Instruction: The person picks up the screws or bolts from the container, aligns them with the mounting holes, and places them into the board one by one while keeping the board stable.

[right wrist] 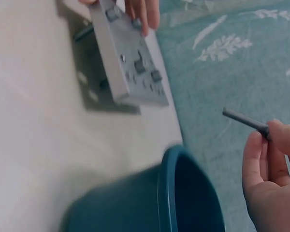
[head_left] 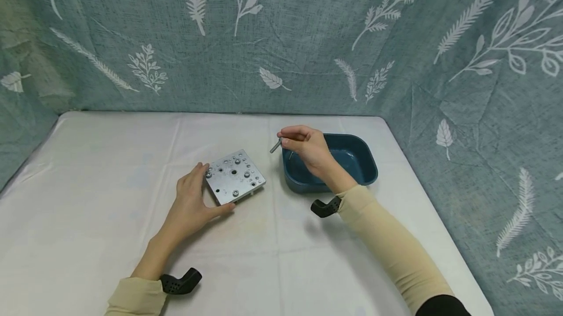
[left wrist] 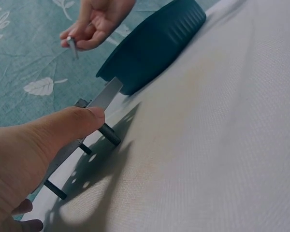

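Observation:
My left hand grips a square metal plate by its edges, thumb at the near side and fingers at the left side. Several socket-head bolts sit in the plate's holes. Their threaded shanks stick out below it in the left wrist view, over the plate's shadow. Between thumb and fingertips, my right hand pinches a single bolt, its shank slanting down and left. That hand is raised above the left part of a blue bin, to the right of the plate.
A white cloth covers the table under the plate and bin. Behind the table and along its right side hangs a green leaf-patterned curtain. A small metal piece shows inside the bin's left end.

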`<state>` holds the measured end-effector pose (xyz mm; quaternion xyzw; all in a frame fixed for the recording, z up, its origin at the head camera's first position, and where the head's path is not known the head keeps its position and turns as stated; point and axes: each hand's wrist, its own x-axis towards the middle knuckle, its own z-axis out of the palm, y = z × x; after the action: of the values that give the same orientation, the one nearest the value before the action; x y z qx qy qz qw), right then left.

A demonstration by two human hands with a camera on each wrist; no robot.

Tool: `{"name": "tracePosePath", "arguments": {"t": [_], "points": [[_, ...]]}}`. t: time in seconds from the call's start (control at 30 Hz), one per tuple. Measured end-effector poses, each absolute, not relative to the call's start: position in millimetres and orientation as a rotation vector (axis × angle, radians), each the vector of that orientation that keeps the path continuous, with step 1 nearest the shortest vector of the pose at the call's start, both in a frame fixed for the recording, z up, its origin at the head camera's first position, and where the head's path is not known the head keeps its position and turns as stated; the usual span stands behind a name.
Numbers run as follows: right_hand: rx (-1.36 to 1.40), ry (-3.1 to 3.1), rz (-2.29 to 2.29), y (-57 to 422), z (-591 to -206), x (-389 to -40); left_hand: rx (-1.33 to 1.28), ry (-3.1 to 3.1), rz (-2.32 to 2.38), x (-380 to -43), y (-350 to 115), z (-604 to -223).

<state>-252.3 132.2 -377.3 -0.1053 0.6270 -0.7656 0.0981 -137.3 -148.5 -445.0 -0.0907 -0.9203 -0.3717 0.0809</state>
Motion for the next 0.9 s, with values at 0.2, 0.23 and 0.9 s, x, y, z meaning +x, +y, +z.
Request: {"name": "tracePosePath", "arguments": {"t": [0.2, 0.23, 0.9], "points": [[-0.445, 1.946, -2.164, 110.6, -376.7, -242.4, -0.268, -2.757, -1.118, -136.0, -149.9, -444.1], [-0.470, 1.969, -2.137, 107.1, -377.2, -241.2, -0.268, -2.756, -1.120, -135.8, -150.2, -444.2], [-0.641, 2.089, -1.797, 59.3, -402.4, -238.3, -0.287, -2.745, -1.135, -137.3, -150.6, -445.6]]}}
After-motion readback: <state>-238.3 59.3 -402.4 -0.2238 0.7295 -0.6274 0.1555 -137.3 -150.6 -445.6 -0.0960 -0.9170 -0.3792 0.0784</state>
